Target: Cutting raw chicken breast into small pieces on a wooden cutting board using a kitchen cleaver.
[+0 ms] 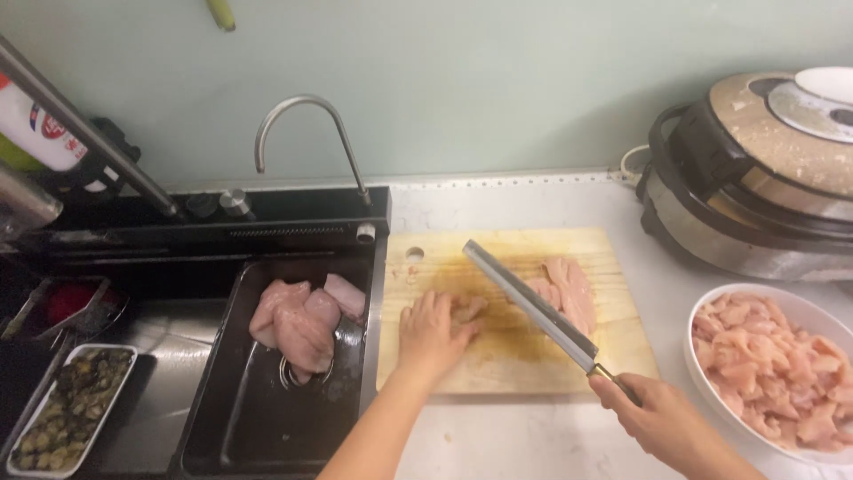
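Observation:
On a wooden cutting board [524, 356], my left hand [431, 333] presses down on a piece of raw chicken [468, 309] near the board's middle. My right hand [662, 422] grips the handle of a long cleaver [529, 302], whose blade angles up and to the left above the board, just right of my left hand. More raw chicken pieces [569, 289] lie on the board's far right part, behind the blade.
A white bowl [711, 307] of cut chicken stands at the right. A large cooker [755, 178] sits at the back right. The black sink [267, 418] on the left holds whole chicken breasts [298, 320] beneath a curved tap [306, 107]. A white tray of dark food [75, 404] rests at far left.

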